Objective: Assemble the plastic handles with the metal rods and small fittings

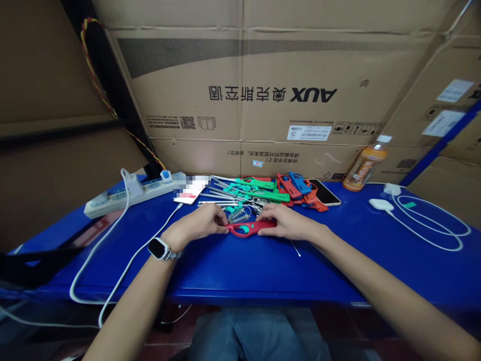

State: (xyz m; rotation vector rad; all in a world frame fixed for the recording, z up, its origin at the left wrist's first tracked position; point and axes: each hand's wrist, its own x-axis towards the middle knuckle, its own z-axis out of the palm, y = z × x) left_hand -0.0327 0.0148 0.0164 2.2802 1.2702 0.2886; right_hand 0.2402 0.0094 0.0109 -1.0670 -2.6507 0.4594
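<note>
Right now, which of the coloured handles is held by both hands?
The front red handle, gripped between left hand and right hand; the others lie behind it.

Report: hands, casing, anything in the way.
Left hand pinching red casing at left end. Right hand gripping right end. Green piece showing in casing. Parts pile just beyond.

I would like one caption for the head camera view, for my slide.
Left hand and right hand hold a red casing at a blue table.

On the table (233,273), a power strip (112,202) lies left of the lighter parts (277,196) (a bottle (364,169) stands to their right).
</note>
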